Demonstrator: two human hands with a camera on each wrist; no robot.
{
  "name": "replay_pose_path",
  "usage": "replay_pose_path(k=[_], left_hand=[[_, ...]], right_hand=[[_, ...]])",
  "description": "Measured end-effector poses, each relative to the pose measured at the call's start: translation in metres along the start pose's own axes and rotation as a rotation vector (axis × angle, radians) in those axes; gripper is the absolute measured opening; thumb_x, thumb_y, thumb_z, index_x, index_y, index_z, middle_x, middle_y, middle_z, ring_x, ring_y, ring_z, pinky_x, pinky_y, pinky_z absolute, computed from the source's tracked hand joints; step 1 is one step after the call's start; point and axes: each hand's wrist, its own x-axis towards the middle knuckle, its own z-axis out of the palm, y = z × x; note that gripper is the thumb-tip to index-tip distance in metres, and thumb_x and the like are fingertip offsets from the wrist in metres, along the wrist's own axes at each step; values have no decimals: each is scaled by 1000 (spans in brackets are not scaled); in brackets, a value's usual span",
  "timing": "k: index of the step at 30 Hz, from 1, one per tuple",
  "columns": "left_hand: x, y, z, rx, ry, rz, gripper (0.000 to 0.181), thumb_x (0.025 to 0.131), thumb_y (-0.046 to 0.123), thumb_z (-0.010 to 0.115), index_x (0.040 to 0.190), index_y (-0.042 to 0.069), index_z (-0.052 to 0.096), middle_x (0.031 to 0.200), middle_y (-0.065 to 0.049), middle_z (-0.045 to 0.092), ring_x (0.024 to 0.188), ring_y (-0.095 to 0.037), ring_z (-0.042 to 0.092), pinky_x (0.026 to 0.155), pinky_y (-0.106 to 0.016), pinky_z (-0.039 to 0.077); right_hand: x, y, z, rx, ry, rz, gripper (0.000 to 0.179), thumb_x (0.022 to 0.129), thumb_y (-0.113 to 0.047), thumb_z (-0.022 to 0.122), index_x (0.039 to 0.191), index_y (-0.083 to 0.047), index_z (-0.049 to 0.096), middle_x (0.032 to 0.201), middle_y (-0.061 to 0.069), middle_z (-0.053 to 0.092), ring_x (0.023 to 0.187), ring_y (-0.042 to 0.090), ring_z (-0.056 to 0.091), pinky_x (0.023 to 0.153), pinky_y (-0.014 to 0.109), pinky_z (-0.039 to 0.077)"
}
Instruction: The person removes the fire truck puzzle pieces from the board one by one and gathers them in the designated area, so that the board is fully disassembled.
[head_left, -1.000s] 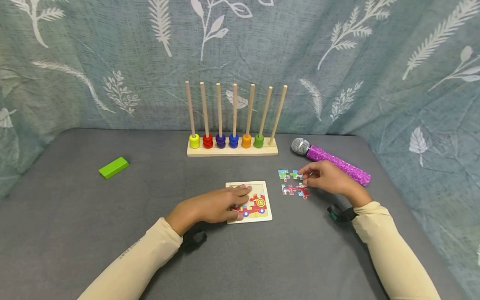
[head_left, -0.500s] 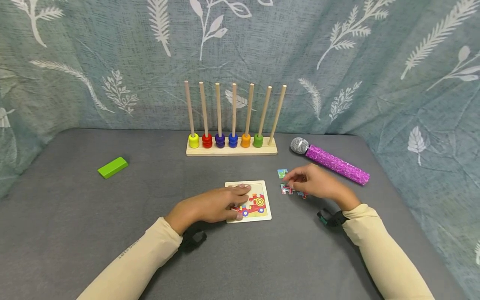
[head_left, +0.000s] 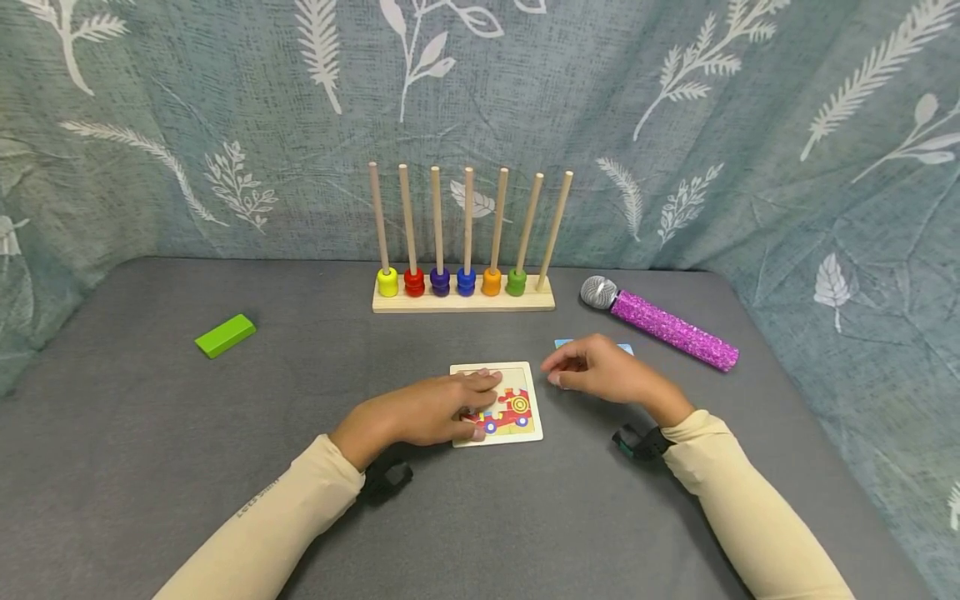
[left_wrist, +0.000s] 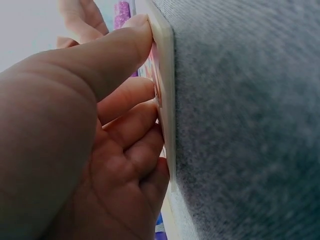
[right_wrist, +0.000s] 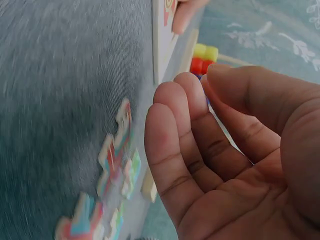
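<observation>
My left hand [head_left: 438, 408] rests on a square wooden puzzle board [head_left: 528, 417], fingertips and thumb on its face. A red vehicle with blue-hubbed wheels shows on the board, partly covered by that hand. Just right of the board, my right hand [head_left: 607, 371] hovers with loosely bent fingers and nothing visible between them. In the right wrist view its thumb is close to the index finger. Loose jigsaw pieces [right_wrist: 111, 162] lie on the table below this hand; in the head view it mostly hides them, leaving only blue edges [head_left: 625, 348] showing.
Behind the board stands a wooden peg rack [head_left: 465, 305] with colored beads low on most of its upright rods. A purple glittery toy microphone [head_left: 671, 327] lies at the right back. A green block [head_left: 225, 336] is at far left. Patterned cloth [head_left: 300, 167] hangs behind the table.
My right hand has moved left across the loose jigsaw pieces toward the puzzle board, now covering most of them. The left hand and the board have stayed in place.
</observation>
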Motion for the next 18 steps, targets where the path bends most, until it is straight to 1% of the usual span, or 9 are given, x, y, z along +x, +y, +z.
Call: replay_pose_path(k=[5,10,12,16,18], left_hand=[[1,0,-1,1,-8,-16,55,95,21,65,143,-1,46,155,-13,30,143,-28,26,112,-45,27],[1,0,-2,8,-6,-16,55,95,20,65,143,-1,46,155,-14,30,143,-27,25,114,-47,21],[1,1,-2,6,-11,-16,55,95,21,64,143,-1,46,155,-14,30,143,-27,25,114,-47,21],[1,1,-1,-5,-25,-24,55,96,21,64,143,0,45,156,-13,28,143,-27,25,114,-46,23],[1,1,-1,-8,-28,-26,55,96,21,64,144,0,45,156,-12,28,143,-27,25,114,-46,23]], right_hand=[[7,-5,5,-11,-33,-26,17,91,-3,65,105,5,72,90,5,71,73,7,57,65,23,49],[12,-12,8,20,-50,-44,18,92,-1,64,106,6,72,94,8,73,80,8,61,70,23,51],[13,-13,9,24,-52,-49,18,92,-2,64,107,5,72,96,8,73,83,8,62,71,24,52],[16,-14,14,8,-44,-67,20,92,-8,67,108,3,72,101,7,73,88,10,65,75,27,54],[17,-13,15,16,-48,-73,22,93,-9,66,110,3,72,103,8,72,91,13,66,77,28,54]])
